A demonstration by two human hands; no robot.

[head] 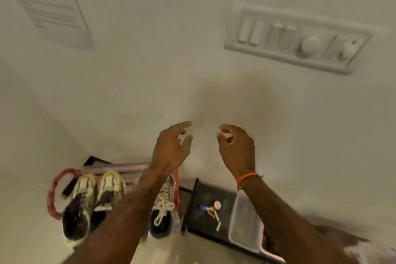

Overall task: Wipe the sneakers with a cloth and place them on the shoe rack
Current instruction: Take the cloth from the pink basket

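both bare hands hung raised in front of a pale plaster wall, holding nothing: the left hand point(171, 148) and the right hand point(236, 148) sat apart with a clear gap between them, fingers loosely curled and relaxed, the right wrist ringed by a thin orange thread bracelet point(246, 179). no cloth showed in either hand or anywhere in view, so the wiping step looked either finished or not yet begun; which, the frame could not say.

below the left forearm, a pair of scuffed white sneakers with dark openings point(92, 201) stood side by side on a low shoe rack with red-wrapped tube ends point(56, 191), pushed against the wall, probably to keep the floor free. their long axes ran from the viewer toward the wall, toes at the wall, heel openings nearest the camera. a third white lace-up sneaker point(164, 210) lay beside them the same way, partly hidden by the arm.

to the right, a black low stand point(205, 195) carried small bits and a clear plastic box point(246, 221). higher up sat a white switch panel point(297, 40).
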